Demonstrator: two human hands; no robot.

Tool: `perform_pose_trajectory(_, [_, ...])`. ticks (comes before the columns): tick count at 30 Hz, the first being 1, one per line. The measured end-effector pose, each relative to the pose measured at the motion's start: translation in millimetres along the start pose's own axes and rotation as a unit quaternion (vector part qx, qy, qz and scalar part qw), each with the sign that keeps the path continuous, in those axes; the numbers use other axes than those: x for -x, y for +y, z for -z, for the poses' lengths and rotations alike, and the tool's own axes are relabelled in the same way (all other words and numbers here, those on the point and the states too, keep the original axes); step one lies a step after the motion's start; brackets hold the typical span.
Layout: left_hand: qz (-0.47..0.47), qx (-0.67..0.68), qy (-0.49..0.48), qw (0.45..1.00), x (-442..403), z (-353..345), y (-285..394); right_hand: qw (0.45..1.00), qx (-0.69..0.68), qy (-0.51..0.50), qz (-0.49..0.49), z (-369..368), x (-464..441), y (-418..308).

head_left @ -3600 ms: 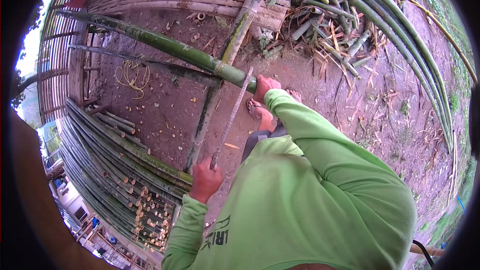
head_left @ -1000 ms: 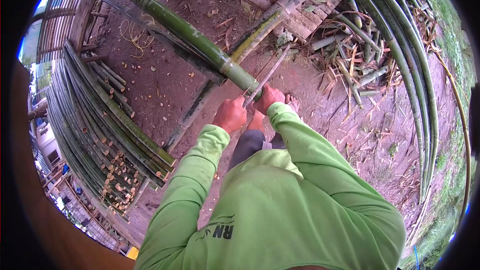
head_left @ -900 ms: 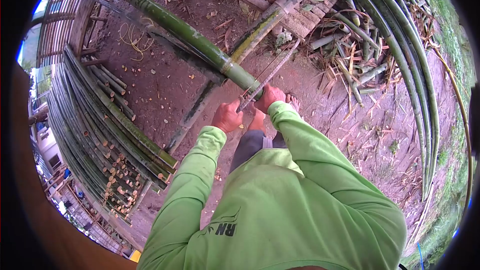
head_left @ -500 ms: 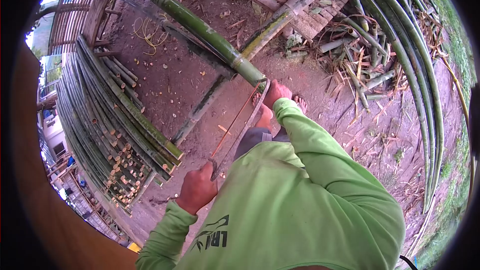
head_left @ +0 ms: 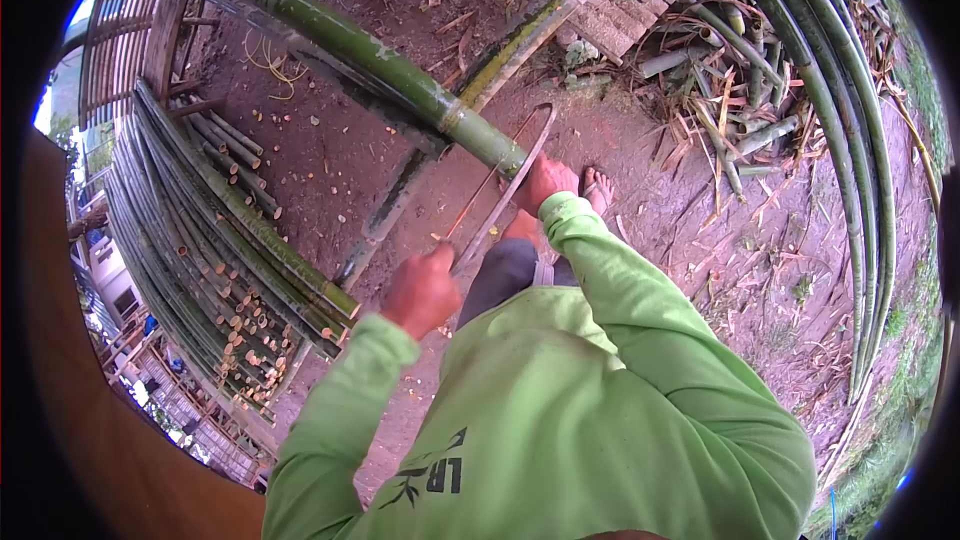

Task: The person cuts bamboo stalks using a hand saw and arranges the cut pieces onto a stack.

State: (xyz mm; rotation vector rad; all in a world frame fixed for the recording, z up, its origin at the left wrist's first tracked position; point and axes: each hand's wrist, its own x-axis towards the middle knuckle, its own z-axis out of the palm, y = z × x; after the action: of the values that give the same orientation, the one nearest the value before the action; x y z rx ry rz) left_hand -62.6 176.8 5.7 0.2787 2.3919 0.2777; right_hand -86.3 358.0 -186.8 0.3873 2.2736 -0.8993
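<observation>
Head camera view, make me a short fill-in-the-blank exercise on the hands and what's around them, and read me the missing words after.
1. The left hand grips one end of a ____.
2. The right hand is at the near ____ of the large bamboo pole.
3. The person's shirt is ____ in colour.
4. The pole stack with many pale cut ends lies on the person's ____ side.

Missing words: saw; end; green; left.

There are two hands (head_left: 422, 292) (head_left: 552, 181), one saw (head_left: 513, 187) and one yellow cord (head_left: 273, 66).
</observation>
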Motion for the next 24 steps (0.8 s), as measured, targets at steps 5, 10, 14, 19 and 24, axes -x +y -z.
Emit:
perform_pose_trajectory(5, [-0.033, 0.037, 0.059, 0.997, -108.0, -60.2, -13.1, 1.000, 0.023, -0.019, 0.003, 6.9, -11.5, -1.2])
perform_pose_trajectory(10, [-0.090, 0.074, 0.091, 0.989, -92.2, -70.7, -39.5, 0.999, 0.021, 0.029, 0.005, -4.1, 11.6, -11.4])
perform_pose_trajectory(14, [-0.073, 0.047, 0.064, 0.994, -94.0, -55.6, -1.4, 0.998, 0.013, 0.060, 0.005, -16.0, 10.5, -5.7])
perform_pose_trajectory(19, [-0.055, 0.025, -0.001, 0.998, -38.9, -1.2, 34.6, 0.998, 0.057, 0.034, 0.013, -19.7, 6.0, -2.1])
perform_pose_trajectory(24, [-0.022, 0.013, 0.005, 1.000, 68.8, 21.1, 10.5, 0.999, 0.044, 0.027, 0.003, -18.6, 3.5, -3.0])
